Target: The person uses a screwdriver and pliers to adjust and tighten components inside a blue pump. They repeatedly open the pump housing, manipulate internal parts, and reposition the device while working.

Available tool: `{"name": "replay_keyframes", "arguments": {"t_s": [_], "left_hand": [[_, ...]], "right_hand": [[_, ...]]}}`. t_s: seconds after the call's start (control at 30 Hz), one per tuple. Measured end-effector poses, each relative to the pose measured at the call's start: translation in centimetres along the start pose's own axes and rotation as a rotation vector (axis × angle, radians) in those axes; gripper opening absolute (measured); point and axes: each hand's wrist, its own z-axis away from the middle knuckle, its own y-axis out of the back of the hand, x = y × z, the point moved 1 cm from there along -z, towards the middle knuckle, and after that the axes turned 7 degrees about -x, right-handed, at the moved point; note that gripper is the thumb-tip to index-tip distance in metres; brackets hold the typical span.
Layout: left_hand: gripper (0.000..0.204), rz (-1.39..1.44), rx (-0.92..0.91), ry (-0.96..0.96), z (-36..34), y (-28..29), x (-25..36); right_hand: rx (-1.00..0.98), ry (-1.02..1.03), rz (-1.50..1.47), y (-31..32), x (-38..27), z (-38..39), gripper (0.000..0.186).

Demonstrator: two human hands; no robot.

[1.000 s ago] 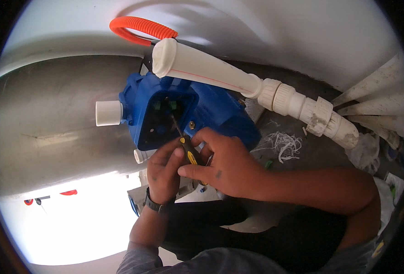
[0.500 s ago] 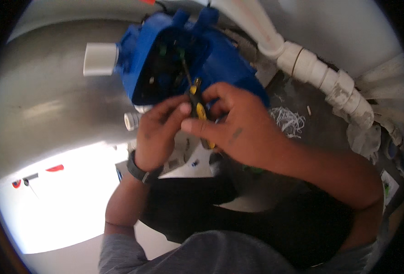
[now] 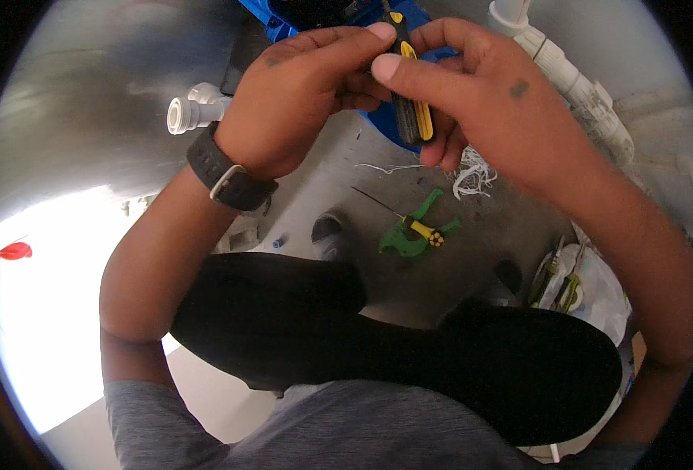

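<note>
My right hand [image 3: 491, 90] is closed around a black-and-yellow screwdriver [image 3: 411, 86], its thumb lying along the handle. From the other side, my left hand [image 3: 291, 98] pinches the handle's upper part between thumb and fingers. The screwdriver points away from me, and its tip runs out at the top edge. Behind the hands is a blue plastic housing [image 3: 388, 128] with a dark inside, mostly cut off or covered by my hands.
On the floor lie a second, yellow-handled screwdriver [image 3: 423, 229], a green plastic piece [image 3: 397, 241] and tangled white string [image 3: 475, 176]. White pipe fittings [image 3: 186, 115] stand at left, a jointed white pipe [image 3: 562, 74] at right. Tools [image 3: 568, 290] lie with a clear bag at lower right.
The view has shifted, so my hands, the screwdriver and the housing appear higher, with the housing largely out of frame. More of the floor now shows. Both hands keep their hold on the screwdriver.
</note>
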Motion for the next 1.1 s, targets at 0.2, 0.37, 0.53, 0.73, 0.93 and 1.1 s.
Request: {"name": "replay_keyframes", "arguments": {"t_s": [0.2,0.37,0.53,0.73,0.93,1.1], "left_hand": [[0.038,0.18,0.06,0.0,-0.4,-0.7,-0.3],[0.035,0.29,0.065,0.081,-0.5,-0.7,-0.6],[0.033,0.308,0.041,0.122,-0.8,-0.4,-1.0],[0.032,0.315,0.051,0.109,-1.0,-0.5,-1.1],[0.029,0.24,0.067,0.126,-0.5,-0.6,-0.7],[0.031,0.191,-0.01,0.122,-0.4,-0.2,-0.5]], "right_hand": [[0.068,-0.017,-0.038,-1.1,-0.3,-0.4,0.05],[0.143,0.003,-0.153,-2.0,0.4,-0.5,0.041],[0.17,-0.005,-0.091,-2.0,0.7,-0.5,0.038],[0.214,0.018,-0.036,-2.2,0.8,-0.9,0.041],[0.228,0.026,-0.028,-2.2,0.8,-1.1,0.045],[0.225,0.026,-0.018,-2.5,0.7,-0.7,0.048]]}}
